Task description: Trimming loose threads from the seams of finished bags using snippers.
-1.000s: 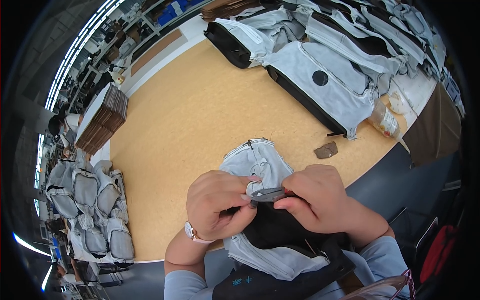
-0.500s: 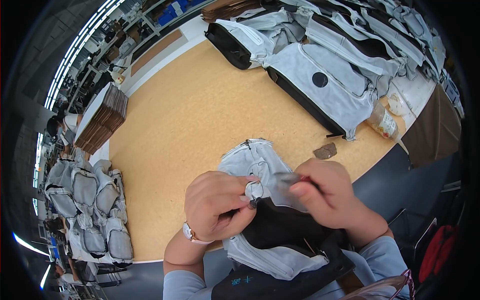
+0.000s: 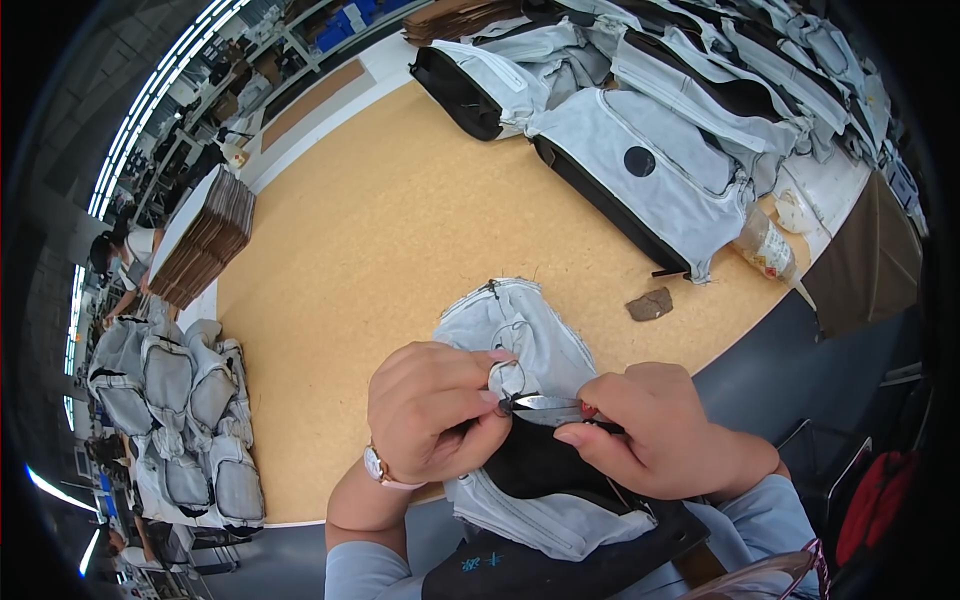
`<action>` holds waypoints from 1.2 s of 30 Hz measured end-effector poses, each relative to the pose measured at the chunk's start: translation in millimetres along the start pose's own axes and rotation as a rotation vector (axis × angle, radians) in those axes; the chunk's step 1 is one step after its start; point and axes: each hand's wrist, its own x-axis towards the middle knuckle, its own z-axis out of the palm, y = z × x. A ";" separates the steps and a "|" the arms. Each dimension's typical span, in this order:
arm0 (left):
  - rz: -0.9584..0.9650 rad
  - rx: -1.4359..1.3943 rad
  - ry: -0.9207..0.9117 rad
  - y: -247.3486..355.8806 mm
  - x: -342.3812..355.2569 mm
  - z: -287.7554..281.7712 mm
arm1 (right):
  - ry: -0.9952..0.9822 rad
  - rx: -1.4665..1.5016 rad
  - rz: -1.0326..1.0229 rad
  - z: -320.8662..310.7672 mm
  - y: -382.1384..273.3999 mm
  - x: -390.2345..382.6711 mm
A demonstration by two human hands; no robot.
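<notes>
My left hand (image 3: 430,415), a watch on its wrist, pinches the edge of a light grey fabric bag (image 3: 545,345) with a black lining (image 3: 535,455). The bag lies partly on the table edge and partly over my lap. In my right hand (image 3: 660,430) is a small pair of scissors (image 3: 547,403) with a bit of red at the handle. Its metal blades point left, their tips at a dark bit of the seam beside my left fingertips. My fingers cover most of the handles. Loose threads show on the bag's fabric.
Several grey bags with black openings (image 3: 640,190) are heaped at the far right. Near them are a plastic bottle (image 3: 768,250) and a brown scrap (image 3: 650,304). At left stand stacked brown sheets (image 3: 205,240) and more grey bags (image 3: 180,420); a person (image 3: 130,260) is behind.
My right hand has moved slightly down, bringing the scissors from a blur above to the seam at my left fingertips. My left hand keeps its pinch. The person at far left has leaned forward.
</notes>
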 end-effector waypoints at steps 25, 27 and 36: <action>0.045 0.081 -0.077 8.7 2.5 -3.1 | -0.378 1.037 0.658 -3.7 0.0 1.5; 0.046 0.101 -0.084 9.5 3.1 -3.5 | -0.390 1.128 0.690 -2.6 -0.3 1.8; 0.052 0.150 -0.131 9.4 2.2 -2.6 | 0.165 0.924 0.319 -26.5 -4.2 -8.7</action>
